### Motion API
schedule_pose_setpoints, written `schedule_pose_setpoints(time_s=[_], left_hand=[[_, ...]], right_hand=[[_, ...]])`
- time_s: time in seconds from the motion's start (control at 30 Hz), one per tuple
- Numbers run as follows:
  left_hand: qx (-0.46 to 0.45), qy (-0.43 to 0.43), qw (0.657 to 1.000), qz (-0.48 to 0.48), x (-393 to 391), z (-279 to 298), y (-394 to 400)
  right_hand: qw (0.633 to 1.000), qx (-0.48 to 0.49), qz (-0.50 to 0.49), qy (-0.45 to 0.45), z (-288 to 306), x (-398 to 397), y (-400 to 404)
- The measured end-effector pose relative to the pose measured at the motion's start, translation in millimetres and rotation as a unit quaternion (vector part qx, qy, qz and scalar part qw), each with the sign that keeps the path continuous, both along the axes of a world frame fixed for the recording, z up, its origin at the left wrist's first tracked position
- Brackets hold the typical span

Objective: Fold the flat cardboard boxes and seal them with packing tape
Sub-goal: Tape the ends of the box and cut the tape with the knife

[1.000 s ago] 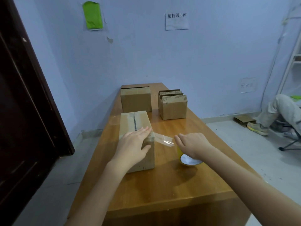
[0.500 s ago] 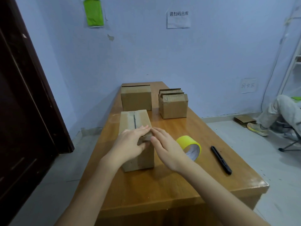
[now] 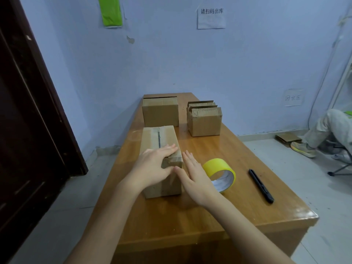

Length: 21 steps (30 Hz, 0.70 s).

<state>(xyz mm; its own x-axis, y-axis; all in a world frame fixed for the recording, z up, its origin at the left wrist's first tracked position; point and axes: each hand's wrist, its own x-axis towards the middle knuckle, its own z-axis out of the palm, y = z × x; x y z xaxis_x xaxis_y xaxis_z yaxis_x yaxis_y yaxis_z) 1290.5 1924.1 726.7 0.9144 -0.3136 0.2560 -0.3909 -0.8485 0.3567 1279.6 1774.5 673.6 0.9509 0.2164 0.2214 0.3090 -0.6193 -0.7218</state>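
Note:
A folded cardboard box point(image 3: 159, 136) stands on the wooden table point(image 3: 238, 210), clear tape running along its top seam. My left hand point(image 3: 152, 164) lies flat over the near top edge of the box, fingers straight, thumb down the front face. My right hand point(image 3: 194, 178) presses flat against the box's right side, fingers straight. A yellow roll of packing tape point(image 3: 222, 172) lies on the table just right of my right hand. A taped box point(image 3: 160, 111) and a stack of flat cardboard boxes point(image 3: 204, 118) stand at the far end.
A black utility knife point(image 3: 261, 185) lies right of the tape roll. A dark door point(image 3: 28, 111) is on the left. At the right edge a seated person's leg point(image 3: 323, 128) and shoe show, with cardboard scraps on the floor.
My right hand let go of the stretched tape strip and came to the box's right side, uncovering the roll. The strip now lies down on the box corner. Left hand stayed.

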Motion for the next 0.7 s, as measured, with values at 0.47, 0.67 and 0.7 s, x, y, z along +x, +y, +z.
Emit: schedule_pose_setpoints(time_s=[0.47,0.67,0.7], left_hand=[[-0.001,0.010,1.000,-0.014,1,1,1],[-0.027,0.012,0.999,-0.028,4,-4,4],[-0.030,0.013,0.999,-0.027,3,-3,3]], right_hand=[[0.998,-0.049,-0.006,-0.025,19,-2,5],[0.998,-0.059,0.010,-0.034,27,-11,21],[0.999,-0.034,0.011,-0.023,30,-12,16]])
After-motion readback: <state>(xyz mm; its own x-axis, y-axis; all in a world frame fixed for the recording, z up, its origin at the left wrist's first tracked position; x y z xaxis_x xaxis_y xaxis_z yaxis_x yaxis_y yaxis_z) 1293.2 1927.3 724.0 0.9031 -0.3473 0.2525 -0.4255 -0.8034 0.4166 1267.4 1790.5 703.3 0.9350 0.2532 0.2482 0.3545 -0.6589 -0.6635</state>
